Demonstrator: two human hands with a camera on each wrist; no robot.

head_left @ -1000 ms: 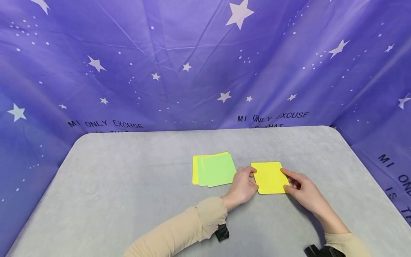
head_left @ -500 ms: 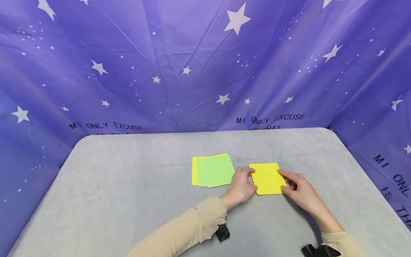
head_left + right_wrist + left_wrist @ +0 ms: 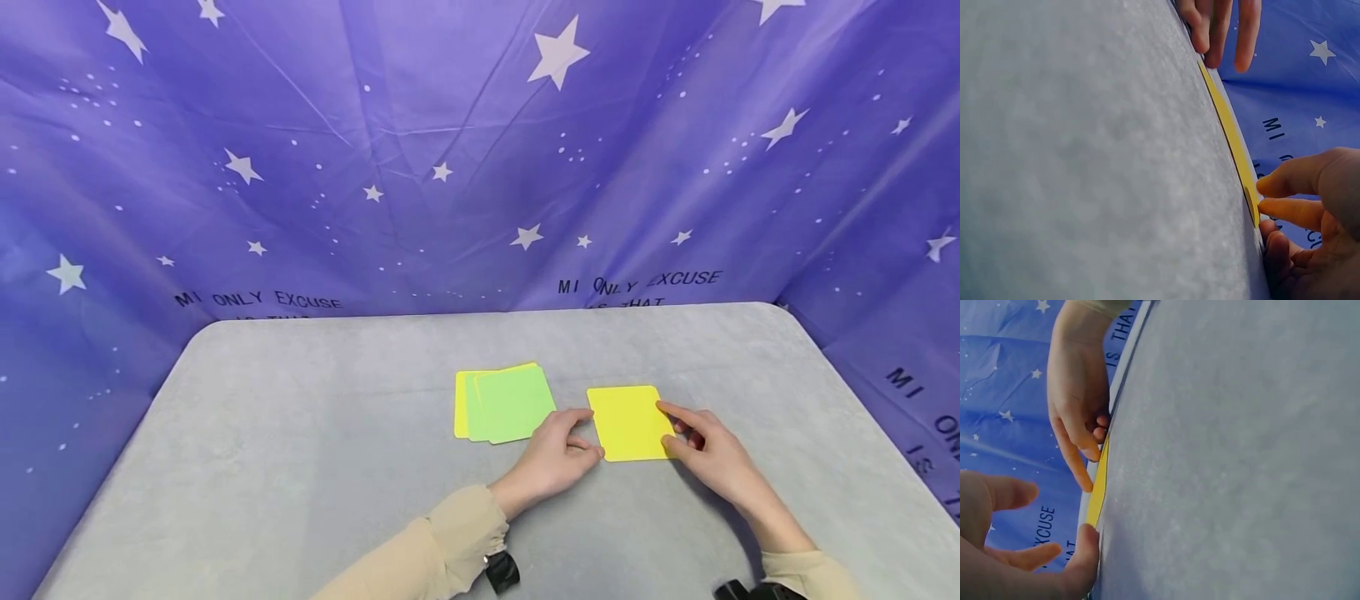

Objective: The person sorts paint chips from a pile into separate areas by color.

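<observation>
A square yellow card (image 3: 632, 423) lies flat on the table; whether it is a single card or a stack I cannot tell. My right hand (image 3: 712, 454) touches its right edge with forefinger and thumb set apart, the other fingers tucked in. At the card's left side is my left hand (image 3: 557, 454), its thumb tip at the lower left corner. In the left wrist view the left forefinger stands off the yellow card (image 3: 1099, 487), fingers spread. Behind the left hand, fanned green cards (image 3: 513, 404) overlap a yellow card (image 3: 461, 406).
The grey table (image 3: 247, 467) has rounded far corners. A purple curtain (image 3: 420, 108) with white stars and lettering hangs behind it and along both sides. Black wrist devices (image 3: 501, 572) sit at the sleeve cuffs.
My left hand has drawn back a little to the left and nearer, its forefinger spreading away from the thumb. The right hand keeps its place at the yellow card, which has hardly moved.
</observation>
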